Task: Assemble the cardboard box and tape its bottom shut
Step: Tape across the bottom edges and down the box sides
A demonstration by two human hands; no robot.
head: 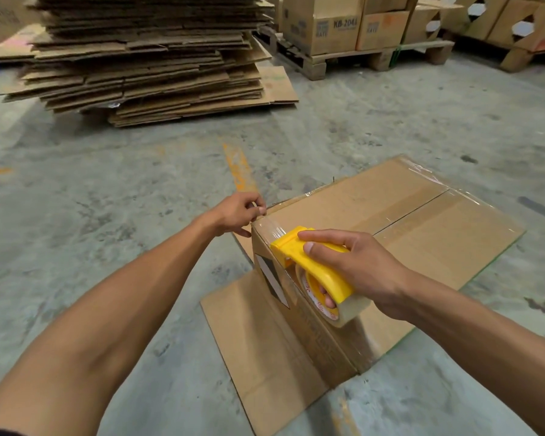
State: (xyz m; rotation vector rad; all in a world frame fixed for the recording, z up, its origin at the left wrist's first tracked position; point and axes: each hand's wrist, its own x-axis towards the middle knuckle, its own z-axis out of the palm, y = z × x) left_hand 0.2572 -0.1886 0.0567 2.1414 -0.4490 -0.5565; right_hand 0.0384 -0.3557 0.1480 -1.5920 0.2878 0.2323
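Observation:
A brown cardboard box (447, 247) stands on the concrete floor with its closed flaps facing up. Clear tape runs along the centre seam and over the near-left corner. My right hand (359, 265) grips a yellow tape dispenser (315, 269) holding a roll of clear tape, pressed against the box's near-left edge and side. My left hand (239, 212) pinches at the box's left corner, fingers closed on the edge or the tape end; which one I cannot tell. A loose flap (265, 341) lies flat on the floor below the box.
A tall stack of flattened cardboard (145, 58) rests on the floor at the far left. Wooden pallets (378, 58) loaded with printed cartons (331, 23) stand at the far right. Bare concrete floor (107, 190) lies between the stack and the box.

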